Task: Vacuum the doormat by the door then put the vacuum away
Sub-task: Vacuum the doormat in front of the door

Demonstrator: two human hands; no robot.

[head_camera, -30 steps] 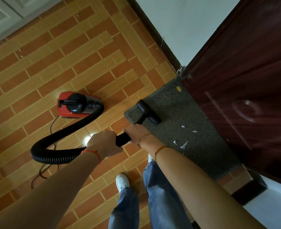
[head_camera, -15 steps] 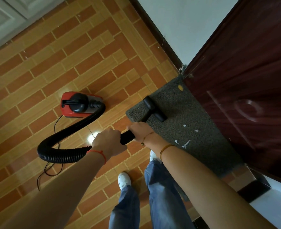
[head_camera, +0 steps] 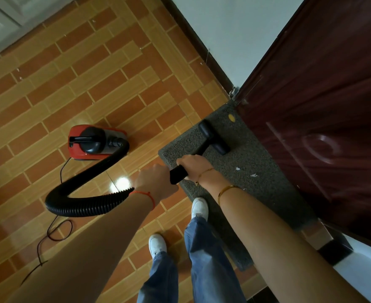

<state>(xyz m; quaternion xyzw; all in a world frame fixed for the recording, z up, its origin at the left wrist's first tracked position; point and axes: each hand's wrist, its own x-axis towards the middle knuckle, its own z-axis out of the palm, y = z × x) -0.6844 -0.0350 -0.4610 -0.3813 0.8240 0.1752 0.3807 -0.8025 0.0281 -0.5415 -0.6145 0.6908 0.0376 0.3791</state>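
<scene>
- Farther along the doormat (head_camera: pixel 265 193) now, toward the door (head_camera: pixel 324 106), sits the black T-shaped nozzle (head_camera: pixel 214 139).
- Both hands wrap the smooth black wand (head_camera: pixel 178 174): left hand (head_camera: pixel 156 182) behind, right hand (head_camera: pixel 193 166) ahead.
- Coarse grey looped mat, white paper scraps (head_camera: pixel 253 175) on it.
- Ribbed hose (head_camera: pixel 88 189) curves to the red canister vacuum (head_camera: pixel 95 142) on glossy tiles.

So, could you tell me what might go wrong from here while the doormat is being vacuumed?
The nozzle sits at the far end of the doormat, close to the door, and could knock it. The white scraps lie beside its path and may be missed. The thin cord loops on the floor near the shoes, a possible trip hazard.
</scene>
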